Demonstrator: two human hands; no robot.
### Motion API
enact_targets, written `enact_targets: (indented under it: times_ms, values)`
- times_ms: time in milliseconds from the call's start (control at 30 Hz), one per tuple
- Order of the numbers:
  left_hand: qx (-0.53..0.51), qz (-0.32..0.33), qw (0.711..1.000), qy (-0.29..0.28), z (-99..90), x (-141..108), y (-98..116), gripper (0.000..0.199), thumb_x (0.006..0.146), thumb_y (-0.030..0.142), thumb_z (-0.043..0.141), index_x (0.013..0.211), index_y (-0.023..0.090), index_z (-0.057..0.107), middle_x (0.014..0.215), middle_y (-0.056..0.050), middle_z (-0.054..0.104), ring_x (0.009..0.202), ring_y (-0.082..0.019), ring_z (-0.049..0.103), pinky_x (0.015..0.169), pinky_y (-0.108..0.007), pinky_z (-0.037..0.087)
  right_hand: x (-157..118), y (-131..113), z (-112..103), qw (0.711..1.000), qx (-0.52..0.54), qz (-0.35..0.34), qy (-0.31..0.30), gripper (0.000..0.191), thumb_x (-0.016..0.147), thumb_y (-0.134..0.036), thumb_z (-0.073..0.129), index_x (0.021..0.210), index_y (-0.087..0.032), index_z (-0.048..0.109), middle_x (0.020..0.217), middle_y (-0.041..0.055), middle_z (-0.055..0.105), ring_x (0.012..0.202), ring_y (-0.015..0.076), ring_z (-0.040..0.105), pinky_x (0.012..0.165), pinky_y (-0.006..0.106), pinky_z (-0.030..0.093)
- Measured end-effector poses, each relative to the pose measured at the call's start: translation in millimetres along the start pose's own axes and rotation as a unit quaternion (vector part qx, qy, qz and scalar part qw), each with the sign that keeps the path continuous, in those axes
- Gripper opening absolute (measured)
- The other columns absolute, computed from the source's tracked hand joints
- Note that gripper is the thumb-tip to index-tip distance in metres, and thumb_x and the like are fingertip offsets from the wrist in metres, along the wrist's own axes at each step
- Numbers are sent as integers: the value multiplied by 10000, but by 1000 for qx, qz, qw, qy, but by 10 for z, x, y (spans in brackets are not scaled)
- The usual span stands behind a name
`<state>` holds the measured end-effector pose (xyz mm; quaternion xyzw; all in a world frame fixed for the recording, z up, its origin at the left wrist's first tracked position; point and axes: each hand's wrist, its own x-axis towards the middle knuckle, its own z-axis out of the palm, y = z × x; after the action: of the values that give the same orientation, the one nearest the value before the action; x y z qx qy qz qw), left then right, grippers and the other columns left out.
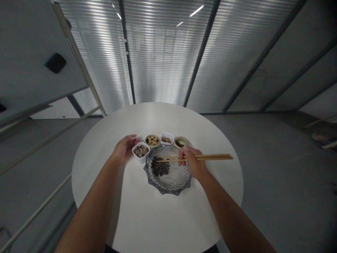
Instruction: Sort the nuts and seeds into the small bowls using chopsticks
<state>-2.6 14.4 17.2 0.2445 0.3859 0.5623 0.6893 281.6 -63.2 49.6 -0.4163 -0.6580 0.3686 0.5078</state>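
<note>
A pair of wooden chopsticks [216, 157] is held in my right hand [193, 162], whose fingers are wrapped round them. Their tips point left, over dark seeds [160, 167] lying in the left part of a scalloped glass dish [175, 182]. My left hand [125, 148] is open with nothing in it, its fingers beside a white square bowl [141, 151] of striped seeds. Behind the dish stand a round bowl of pale nuts [152, 140], a white bowl with brown nuts [166, 139] and a greenish round bowl [181, 142] with a little dark content.
Everything stands on a round white table [158, 218]. To the left are a whiteboard [31, 45] on a frame and pale metal rails [47, 196]. Behind the table is a glass partition with blinds [158, 63].
</note>
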Motion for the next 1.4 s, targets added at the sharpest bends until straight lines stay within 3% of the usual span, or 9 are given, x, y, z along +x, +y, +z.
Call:
enact_targets:
  times_ms: [400,667,800,933,1133,1267,1400]
  values:
    - [-8,-4,1000,-6,10,-3,6,160,785,199,596,919,129,648,821,-104,676,671,-201,644,606,-320,519,-20,29,12,998,-47,12,-41,493,946,-511,308,649,-191,538,507,-5,514,479,123,483,475,248,384]
    - [-5,-3,1000,-4,22,-20,11,160,775,188,601,916,127,649,816,-105,681,674,-205,651,615,-327,524,-21,16,31,998,-50,13,-29,501,947,-517,307,644,-194,539,486,-11,513,457,116,468,459,239,373]
    - [-6,-2,1000,-3,16,-9,6,168,772,188,604,922,126,648,810,-104,682,671,-206,652,617,-329,526,-4,10,53,1000,-17,11,24,528,930,-558,318,616,-194,538,444,-17,496,420,114,461,436,240,378]
    - [-5,-4,1000,1,13,-7,7,180,772,189,607,936,125,645,820,-105,683,675,-205,653,608,-324,524,65,-28,73,990,74,38,115,533,913,-583,338,575,-209,512,350,-54,392,345,116,450,406,247,395]
    - [-27,-12,999,13,5,-17,11,216,774,185,606,978,123,645,804,-98,681,657,-196,652,601,-311,522,216,-38,-38,937,225,81,255,473,869,-567,431,552,-216,456,313,-84,337,269,97,385,344,235,383]
    - [-24,-15,1000,8,-13,-9,9,211,779,188,600,975,122,644,804,-96,678,659,-196,653,605,-313,522,271,3,-187,901,291,108,302,393,852,-471,478,561,-207,460,358,-87,364,269,70,337,339,221,376]
    - [-16,-9,1000,-1,-23,-5,9,191,779,187,596,953,124,645,810,-97,680,673,-199,655,619,-318,524,285,20,-308,885,302,100,340,367,869,-406,442,564,-205,463,362,-81,359,283,76,347,344,223,384]
